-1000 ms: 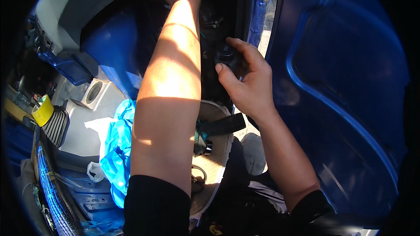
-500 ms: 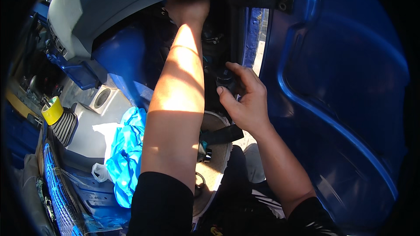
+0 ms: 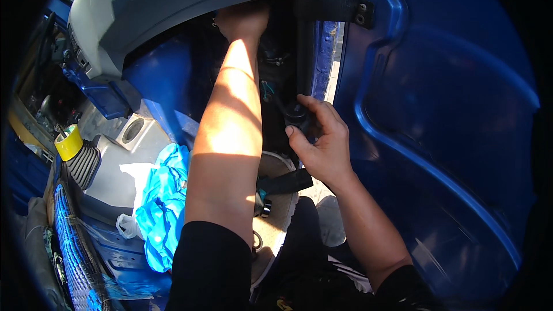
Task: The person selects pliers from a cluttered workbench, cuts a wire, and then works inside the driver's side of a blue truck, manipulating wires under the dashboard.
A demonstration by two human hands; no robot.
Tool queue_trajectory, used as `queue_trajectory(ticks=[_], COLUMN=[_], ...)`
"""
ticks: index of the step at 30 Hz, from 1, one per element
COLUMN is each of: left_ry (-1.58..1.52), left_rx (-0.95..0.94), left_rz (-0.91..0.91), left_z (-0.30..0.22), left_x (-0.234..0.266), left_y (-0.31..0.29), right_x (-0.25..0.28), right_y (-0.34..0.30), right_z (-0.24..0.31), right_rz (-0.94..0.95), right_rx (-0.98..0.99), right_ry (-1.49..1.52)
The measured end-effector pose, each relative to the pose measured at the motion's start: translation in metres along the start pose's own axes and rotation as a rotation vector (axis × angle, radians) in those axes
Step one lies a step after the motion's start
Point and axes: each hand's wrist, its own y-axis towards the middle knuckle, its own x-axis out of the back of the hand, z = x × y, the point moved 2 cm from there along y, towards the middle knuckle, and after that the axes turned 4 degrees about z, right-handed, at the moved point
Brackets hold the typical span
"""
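The dark part (image 3: 295,113) sits near frame centre, left of the right hand (image 3: 328,148), the nearer one, whose fingers curve wide; contact and long axis are unclear. Upper centre, the left hand's (image 3: 243,23) fingers are hidden, state unknown.

View raised — more grey dashboard (image 3: 167,6) shows.
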Motion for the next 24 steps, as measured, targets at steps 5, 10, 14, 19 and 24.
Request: queue_trajectory(ticks=[5, 10, 14, 19, 24], left_ry=[-1.071, -1.136, -1.067, -0.974, -0.94], left_rx=[0.542, 0.58, 0.611, 0.592, 0.409], left_rz=[0.339, 0.134, 0.108, 0.068, 0.003], left_z=[0.03, 0.032, 0.028, 0.023, 0.024], left_x=[0.008, 0.007, 0.0, -0.003, -0.006], left_y=[-0.007, 0.001, 0.007, 0.009, 0.01], right_x=[-0.004, -0.009, -0.007, -0.004, -0.006], right_y=[-0.001, -0.003, -0.004, -0.006, -0.007], right_z=[-0.006, -0.012, -0.013, -0.011, -0.009], right_rz=[-0.002, 0.006, 0.001, 0.009, 0.026], right_rx=[0.049, 0.046, 0.036, 0.005, -0.009], right_ry=[0.021, 0.026, 0.018, 0.006, -0.011])
